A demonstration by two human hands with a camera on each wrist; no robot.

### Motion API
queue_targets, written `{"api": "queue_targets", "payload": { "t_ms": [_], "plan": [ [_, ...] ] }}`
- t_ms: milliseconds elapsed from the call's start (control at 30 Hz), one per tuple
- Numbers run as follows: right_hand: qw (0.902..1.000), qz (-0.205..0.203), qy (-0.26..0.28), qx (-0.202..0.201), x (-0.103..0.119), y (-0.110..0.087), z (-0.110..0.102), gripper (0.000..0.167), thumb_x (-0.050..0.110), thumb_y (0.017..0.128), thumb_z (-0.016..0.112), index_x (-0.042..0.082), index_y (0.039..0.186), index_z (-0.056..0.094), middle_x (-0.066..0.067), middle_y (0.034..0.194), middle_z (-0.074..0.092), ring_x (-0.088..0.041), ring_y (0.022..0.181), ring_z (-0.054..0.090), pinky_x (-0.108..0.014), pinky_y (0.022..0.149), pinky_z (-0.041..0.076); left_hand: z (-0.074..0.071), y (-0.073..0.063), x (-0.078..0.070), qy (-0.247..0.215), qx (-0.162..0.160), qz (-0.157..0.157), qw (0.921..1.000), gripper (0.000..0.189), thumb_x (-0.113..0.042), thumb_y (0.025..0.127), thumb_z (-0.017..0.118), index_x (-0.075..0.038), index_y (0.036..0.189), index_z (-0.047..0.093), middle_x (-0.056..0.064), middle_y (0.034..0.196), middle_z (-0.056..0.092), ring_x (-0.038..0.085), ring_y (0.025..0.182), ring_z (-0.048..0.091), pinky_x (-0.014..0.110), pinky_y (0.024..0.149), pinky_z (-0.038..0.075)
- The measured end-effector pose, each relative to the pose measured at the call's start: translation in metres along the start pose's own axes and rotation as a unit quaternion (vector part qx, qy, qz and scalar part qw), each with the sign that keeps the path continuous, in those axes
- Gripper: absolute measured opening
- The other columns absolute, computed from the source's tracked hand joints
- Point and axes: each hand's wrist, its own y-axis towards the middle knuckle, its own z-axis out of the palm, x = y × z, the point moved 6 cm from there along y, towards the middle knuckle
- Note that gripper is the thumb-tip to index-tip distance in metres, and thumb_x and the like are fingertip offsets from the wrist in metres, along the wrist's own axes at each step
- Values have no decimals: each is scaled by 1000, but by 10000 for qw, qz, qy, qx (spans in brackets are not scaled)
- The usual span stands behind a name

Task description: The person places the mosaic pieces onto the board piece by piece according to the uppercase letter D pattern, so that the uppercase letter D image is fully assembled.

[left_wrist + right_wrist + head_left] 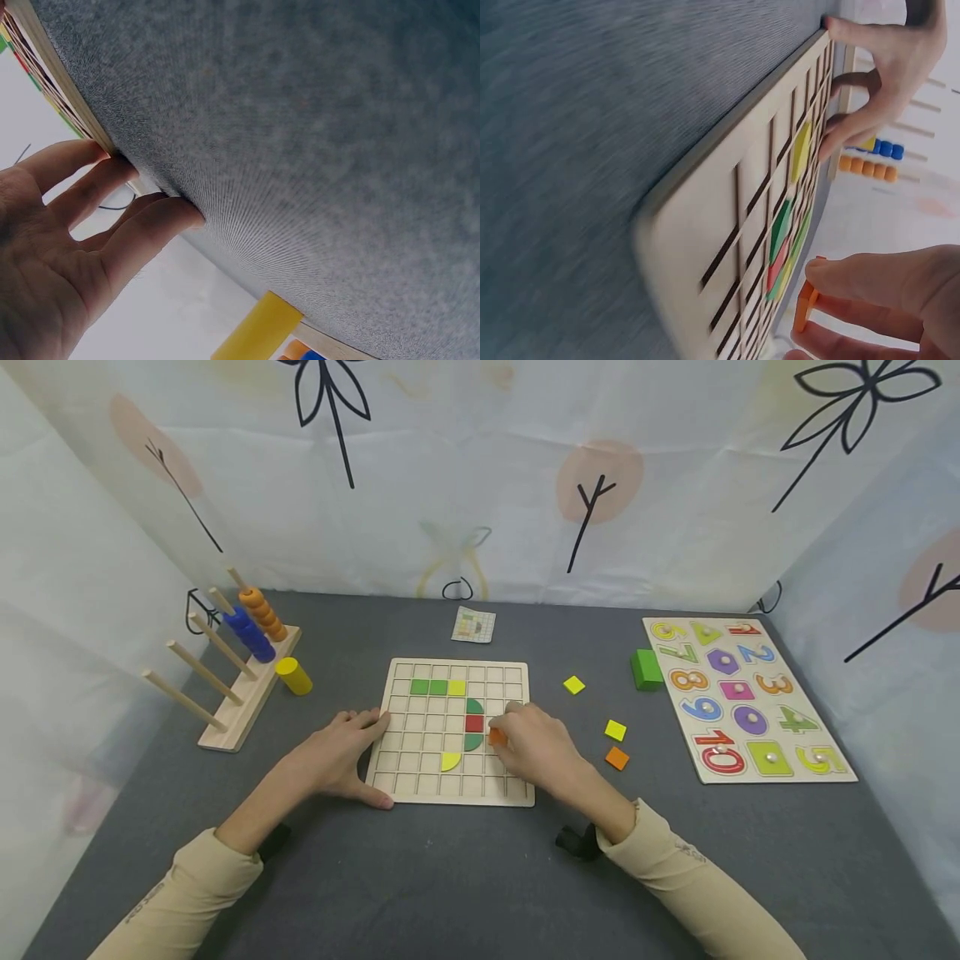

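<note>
Right fingers (870, 281) pinching a thin, seemingly wooden orange tile (803, 306); left fingers (142, 225) straight against gridded board (450, 731).

number puzzle board (840, 758): lies well off to the right of the right hand (536, 747), on the grey table; it bears coloured numeral pieces.
far row: 6, then a piece too slanted to read, then 1.
next rows: 7 and 2; 8 and 3; 9 and 4.
near row: 10 in red, and 5 in yellow.
small card (473, 624): beyond both hands, printed with a coloured grid; no writing on it can be read.
</note>
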Motion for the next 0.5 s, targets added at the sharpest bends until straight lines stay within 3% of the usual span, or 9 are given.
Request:
{"api": "queue_targets", "payload": {
  "t_ms": [267,500],
  "plan": [
    [9985,-501,206,-30,30,13,10,10,5,90,74,8,98,79,-6,89,69,-20,76,60,-31,58,52,0,-1,0,10,-74,76,9999,129,-76,62,84,-1,156,39,25,159,42,51,140,45,66,102,50],
    [9973,-666,168,263,49,21,24,10,7,90,73,12,97,79,-3,86,67,-15,75,58,-25,53,45,0,-1,1,-48,-134,198,9997,128,-76,62,83,0,156,39,25,159,42,53,140,45,67,101,50]
  ]
}}
